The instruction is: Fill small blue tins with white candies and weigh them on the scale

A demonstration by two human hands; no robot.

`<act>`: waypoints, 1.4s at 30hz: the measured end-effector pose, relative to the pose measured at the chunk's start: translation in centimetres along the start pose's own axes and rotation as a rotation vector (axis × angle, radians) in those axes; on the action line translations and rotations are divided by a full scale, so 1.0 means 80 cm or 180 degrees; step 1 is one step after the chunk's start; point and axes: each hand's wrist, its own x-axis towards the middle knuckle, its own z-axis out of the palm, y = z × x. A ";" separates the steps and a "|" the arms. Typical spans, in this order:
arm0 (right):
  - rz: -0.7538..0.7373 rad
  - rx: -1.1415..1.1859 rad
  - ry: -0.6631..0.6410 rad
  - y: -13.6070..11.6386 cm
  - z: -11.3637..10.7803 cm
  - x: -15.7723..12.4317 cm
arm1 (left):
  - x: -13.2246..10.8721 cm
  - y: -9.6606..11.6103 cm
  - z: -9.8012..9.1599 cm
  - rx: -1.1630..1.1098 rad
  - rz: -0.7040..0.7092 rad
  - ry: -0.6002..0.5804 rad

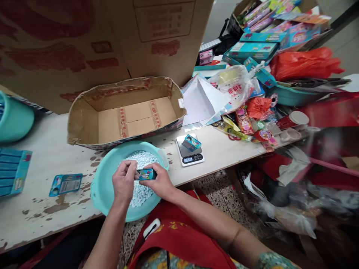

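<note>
My left hand (123, 182) and my right hand (159, 182) meet over a turquoise basin (104, 183) filled with small pale blue-white candies (140, 160). Both pinch a small flat blue candy box (146, 174) between them, held level above the candies. The left fingers are closed on its left end, the right fingers on its right end. Behind the basin, to the right, a small digital scale (189, 154) carries another blue candy box (192, 142).
An empty cut-down cardboard tray (126, 112) stands behind the basin, tall cartons behind it. A blue card (66, 184) and blue packs (12, 171) lie left. Toy boxes, bags and cups crowd the right end. A red bag (179, 231) is at my lap.
</note>
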 end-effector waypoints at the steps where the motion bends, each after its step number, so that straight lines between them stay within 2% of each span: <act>1: 0.0032 0.0107 0.0010 0.003 -0.005 0.000 | -0.001 0.002 0.000 0.0138 0.0007 -0.0020; 6: 0.0227 0.0458 -0.0036 0.008 -0.024 0.005 | -0.009 0.020 0.013 0.0586 0.0308 -0.0013; 9: 0.0051 0.0616 -0.0102 -0.002 -0.041 0.007 | -0.003 0.034 0.024 0.0064 0.0531 0.0242; 11: -0.0163 0.0779 -0.0178 -0.014 -0.064 0.002 | 0.009 0.040 0.031 -0.0390 0.0570 0.0480; 13: -0.0316 0.0877 -0.0148 -0.024 -0.102 -0.012 | 0.025 0.042 0.039 -0.0481 0.0451 0.0627; 15: -0.0255 0.0765 0.0209 -0.025 -0.151 -0.031 | 0.040 0.037 0.051 -0.0167 0.0235 0.0501; 17: 0.0048 0.0457 0.0842 -0.009 -0.207 -0.046 | 0.052 0.027 0.071 0.0292 0.0100 0.0085; 20: 0.0393 -0.0017 0.2018 0.046 -0.284 -0.047 | 0.062 0.010 0.110 0.0585 0.0024 -0.0525; 22: 0.0462 -0.0232 0.2554 0.094 -0.321 -0.033 | 0.064 0.003 0.137 0.0555 -0.0047 -0.0736; 25: 0.0529 -0.0508 0.2837 0.149 -0.348 -0.011 | 0.065 0.001 0.163 0.0596 -0.0061 -0.1014; 27: 0.0486 -0.0656 0.2886 0.158 -0.349 -0.006 | 0.065 0.001 0.167 0.0656 -0.0053 -0.1140; 30: -0.0015 -0.1403 0.3091 0.137 -0.325 -0.010 | 0.067 -0.003 0.156 0.0639 -0.0231 -0.1111; 31: -0.0259 -0.1662 0.3047 0.127 -0.312 -0.008 | 0.067 -0.006 0.149 0.0597 -0.0313 -0.1052; 33: -0.0596 -0.1867 0.2669 0.114 -0.282 0.004 | 0.066 -0.015 0.135 0.0475 -0.0431 -0.0923; 34: -0.0618 -0.1810 0.2388 0.111 -0.267 0.015 | 0.064 -0.019 0.129 0.0403 -0.0471 -0.0870; 36: -0.0383 -0.1545 0.1934 0.110 -0.243 0.042 | 0.058 -0.028 0.118 0.0198 -0.0558 -0.0815; 38: -0.0091 -0.1284 0.1688 0.103 -0.227 0.067 | 0.051 -0.032 0.108 -0.0077 -0.0675 -0.0727; 40: -0.0116 -0.1235 0.1492 0.078 -0.218 0.081 | 0.043 -0.029 0.100 -0.0436 -0.0867 -0.0542; 42: -0.0468 -0.1391 0.1246 0.037 -0.207 0.081 | 0.036 -0.019 0.092 -0.0929 -0.1143 -0.0318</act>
